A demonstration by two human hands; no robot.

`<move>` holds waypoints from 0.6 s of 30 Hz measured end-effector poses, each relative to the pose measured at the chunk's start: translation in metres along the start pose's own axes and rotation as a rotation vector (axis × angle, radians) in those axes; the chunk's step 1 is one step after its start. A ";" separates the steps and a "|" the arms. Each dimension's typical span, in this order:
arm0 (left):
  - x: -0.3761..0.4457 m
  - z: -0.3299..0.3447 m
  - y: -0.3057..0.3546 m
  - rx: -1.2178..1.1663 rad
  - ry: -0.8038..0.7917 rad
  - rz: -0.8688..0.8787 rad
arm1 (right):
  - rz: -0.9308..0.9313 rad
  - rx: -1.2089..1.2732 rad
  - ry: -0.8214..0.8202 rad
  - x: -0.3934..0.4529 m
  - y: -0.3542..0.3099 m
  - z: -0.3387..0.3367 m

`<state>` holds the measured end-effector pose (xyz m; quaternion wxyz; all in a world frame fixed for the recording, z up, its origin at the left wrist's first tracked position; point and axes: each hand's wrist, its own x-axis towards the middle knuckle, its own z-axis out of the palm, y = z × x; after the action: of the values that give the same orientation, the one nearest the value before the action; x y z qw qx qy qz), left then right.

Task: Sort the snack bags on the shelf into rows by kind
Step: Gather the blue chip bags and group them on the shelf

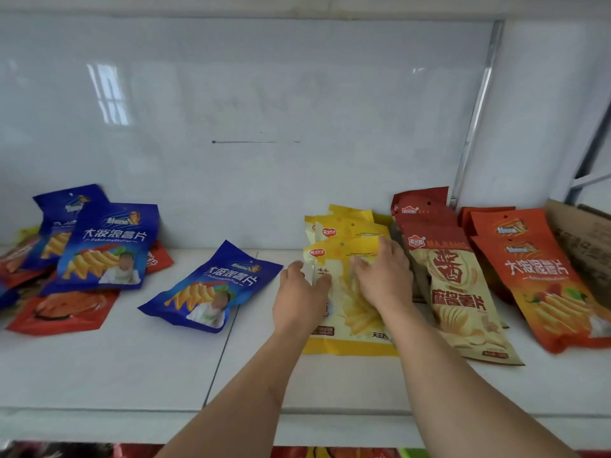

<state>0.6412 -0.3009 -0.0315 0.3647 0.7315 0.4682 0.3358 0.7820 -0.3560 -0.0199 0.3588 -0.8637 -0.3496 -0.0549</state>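
A row of yellow snack bags lies overlapped at the middle of the white shelf. My left hand grips the left edge of the front yellow bag, thumb on top. My right hand lies flat on the same bag, fingers spread. To the right lie a row of red-and-cream bags and a row of orange bags. One blue bag lies alone left of my hands. A mixed heap of blue bags and red bags sits at the far left.
A white back panel closes the shelf behind the bags. A metal upright stands at the right, with a cardboard box beside the orange row. More packets show below the shelf's front lip.
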 end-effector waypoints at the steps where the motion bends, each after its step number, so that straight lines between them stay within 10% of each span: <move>1: -0.002 -0.006 -0.002 0.022 0.022 0.013 | -0.037 -0.014 0.009 -0.004 -0.008 0.001; 13: 0.030 -0.121 -0.063 0.067 0.181 -0.024 | -0.311 0.059 -0.064 -0.066 -0.132 0.072; 18: 0.058 -0.170 -0.101 0.080 0.160 -0.035 | -0.109 -0.083 -0.197 -0.086 -0.183 0.109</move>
<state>0.4747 -0.1804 -0.0218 0.3026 0.7081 0.5213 0.3678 0.5831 -0.2417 -0.0240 0.2830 -0.8588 -0.4270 -0.0039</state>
